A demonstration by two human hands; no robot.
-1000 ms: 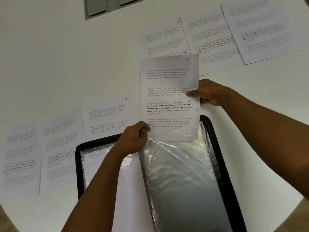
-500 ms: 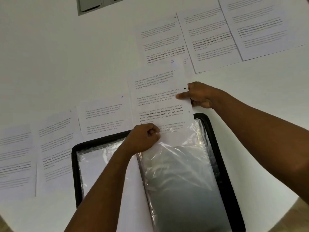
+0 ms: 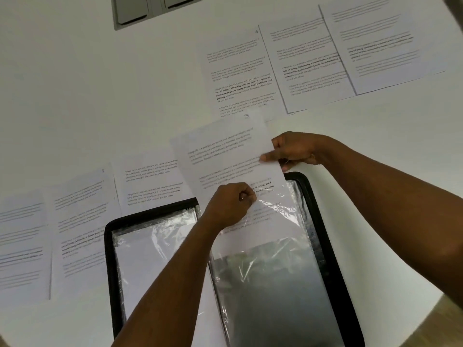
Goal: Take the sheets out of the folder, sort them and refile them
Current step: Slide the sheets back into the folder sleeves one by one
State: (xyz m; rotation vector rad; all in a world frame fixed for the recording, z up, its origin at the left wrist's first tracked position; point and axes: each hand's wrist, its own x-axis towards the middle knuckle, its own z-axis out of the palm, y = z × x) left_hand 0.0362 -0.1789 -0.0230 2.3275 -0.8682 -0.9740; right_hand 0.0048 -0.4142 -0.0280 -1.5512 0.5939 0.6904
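A black zip folder (image 3: 325, 221) lies open on the white table, with clear plastic sleeves on both sides. A printed sheet (image 3: 225, 149) marked 3 stands partway inside the right-hand sleeve (image 3: 275, 271); its lower part shows through the plastic. My right hand (image 3: 293, 151) pinches the sheet's right edge. My left hand (image 3: 230, 204) is closed on the sleeve's top edge at the sheet's lower left. The left sleeve (image 3: 150, 246) holds a white page.
Three printed sheets (image 3: 313, 63) lie in a row at the back right of the table. Several more sheets (image 3: 82, 221) lie in a row at the left, beside the folder. A grey socket panel (image 3: 155, 8) sits at the top edge.
The sheet has slid down into the right-hand sleeve, and both hands have moved down with it. Less of the sheet stands above the sleeve's opening.
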